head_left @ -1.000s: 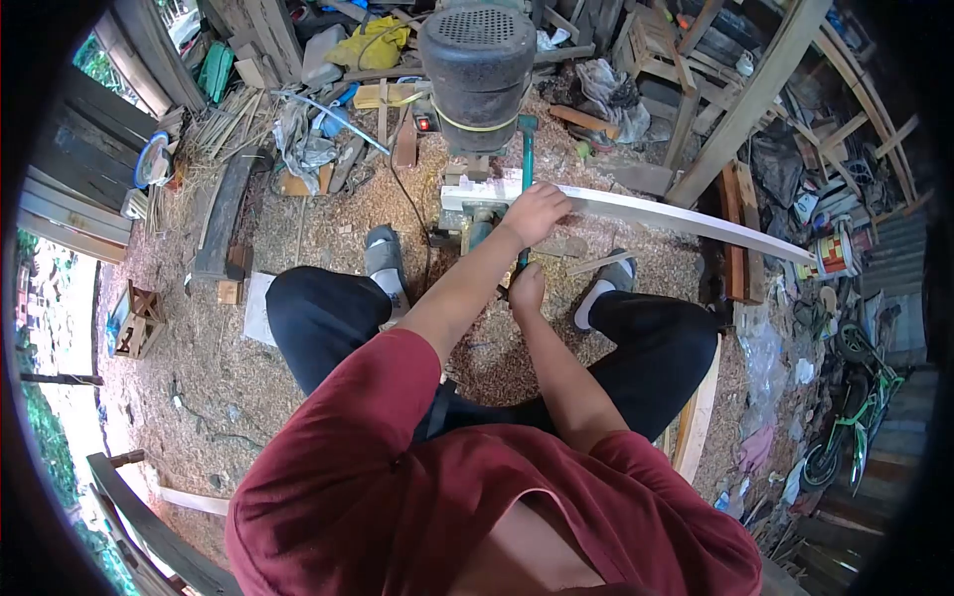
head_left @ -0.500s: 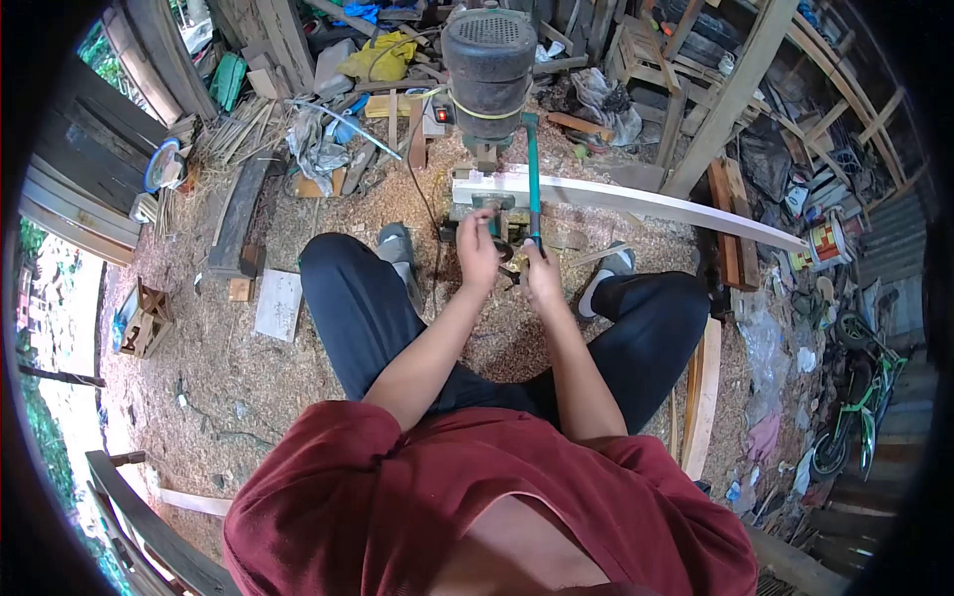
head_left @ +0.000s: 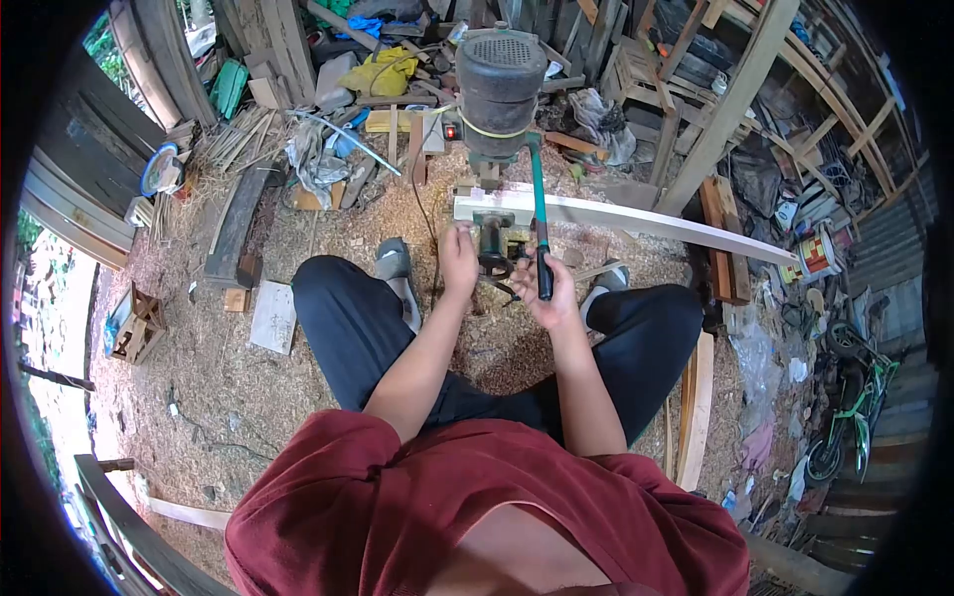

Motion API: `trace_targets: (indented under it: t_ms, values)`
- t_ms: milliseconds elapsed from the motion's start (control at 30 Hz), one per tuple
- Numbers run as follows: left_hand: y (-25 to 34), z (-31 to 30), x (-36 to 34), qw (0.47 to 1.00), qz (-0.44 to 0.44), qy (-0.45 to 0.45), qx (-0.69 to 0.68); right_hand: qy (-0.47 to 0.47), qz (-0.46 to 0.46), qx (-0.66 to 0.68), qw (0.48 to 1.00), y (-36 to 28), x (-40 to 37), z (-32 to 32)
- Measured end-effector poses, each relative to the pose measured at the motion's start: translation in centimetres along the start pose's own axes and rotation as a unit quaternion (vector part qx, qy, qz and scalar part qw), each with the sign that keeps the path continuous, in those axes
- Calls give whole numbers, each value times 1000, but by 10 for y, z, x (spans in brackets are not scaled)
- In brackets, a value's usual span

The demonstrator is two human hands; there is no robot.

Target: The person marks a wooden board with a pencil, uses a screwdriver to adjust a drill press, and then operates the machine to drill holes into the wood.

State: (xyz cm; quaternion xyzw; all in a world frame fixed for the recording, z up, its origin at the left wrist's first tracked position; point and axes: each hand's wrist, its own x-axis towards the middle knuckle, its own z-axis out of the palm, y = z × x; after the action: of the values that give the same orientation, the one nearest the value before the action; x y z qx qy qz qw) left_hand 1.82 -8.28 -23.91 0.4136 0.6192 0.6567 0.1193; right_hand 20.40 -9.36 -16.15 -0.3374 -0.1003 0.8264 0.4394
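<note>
A machine with a dark, vented motor housing (head_left: 497,89) stands in front of me, over a long pale wooden beam (head_left: 636,221) that runs off to the right. From the machine a green lever (head_left: 540,189) comes toward me and ends in a black grip (head_left: 545,276). My right hand (head_left: 550,294) is at this grip, palm up with the fingers partly spread and curled beside it. Just left of the dark round clamp wheel (head_left: 494,264) is my left hand (head_left: 458,260), fingers pointing up and close together; what its fingertips touch is too small to tell.
Wood shavings cover the ground (head_left: 348,417). Left of my knees lie a pale board (head_left: 272,317) and a dark timber (head_left: 237,223). A power cord (head_left: 422,204) hangs left of the machine. On the right are a bucket (head_left: 818,256), brown planks (head_left: 723,238) and a green bicycle (head_left: 857,402).
My right hand has opened from its hold round the lever's grip and turned palm up. My left hand has shifted slightly left and down, away from the clamp. The view has moved a little.
</note>
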Motion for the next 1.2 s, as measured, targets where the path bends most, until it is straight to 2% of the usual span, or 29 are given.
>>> trace_targets:
  t_ms: [33, 67, 100, 133, 167, 200, 267, 400, 467, 567, 600, 633, 667, 933, 1033, 1100, 1167, 1200]
  values:
    - [0, -3, -6, 999, 4, -22, 32, -2, 34, 56, 998, 0, 2, 0]
    - [-1, -5, -10, 999, 4, -22, 34, -3, 35, 58, 998, -2, 9, -8]
    - [-6, -4, -15, 996, 4, -45, 75, -129, 96, 123, 979, -4, 21, -26]
    - [-9, -5, -20, 991, 4, -67, 116, -254, 153, 186, 937, -6, 25, -30]
    - [-12, -5, -23, 987, -5, -93, 133, -269, 142, 188, 934, -5, 30, -32]
    - [-15, -4, -23, 987, -3, -91, 132, -272, 142, 187, 933, -16, 25, -16]
    - [-26, 5, -25, 985, 55, -88, 139, -137, 190, 233, 944, -45, 7, 23]
    - [-36, 18, -20, 981, 38, -107, 155, -160, 178, 202, 950, -47, 4, 27]
    - [-41, 22, -14, 983, 35, -112, 143, -167, 179, 233, 941, -37, 8, 20]
    - [-53, 20, -28, 976, 12, -142, 166, -186, 133, 218, 949, -22, 8, 4]
    - [-61, 27, -25, 970, 2, -144, 197, -188, 128, 214, 950, -40, 6, 25]
    - [-78, 29, -31, 970, 42, -149, 186, -158, 162, 261, 938, -63, -1, 55]
    - [-78, 25, -43, 969, 32, -158, 187, -121, 195, 316, 921, -72, -8, 71]
    - [-73, 28, -30, 952, 20, -196, 235, -184, 168, 353, 902, -62, -12, 70]
    - [-78, 28, -28, 952, 16, -199, 233, -240, 170, 381, 877, -45, -9, 50]
    - [-77, 26, -31, 950, 3, -209, 231, -219, 161, 376, 886, -40, -6, 37]
    - [-75, 26, -30, 953, 7, -205, 225, -172, 154, 385, 894, -58, -11, 63]
    - [-71, 26, -32, 953, 3, -207, 223, -132, 183, 417, 881, -77, -14, 87]
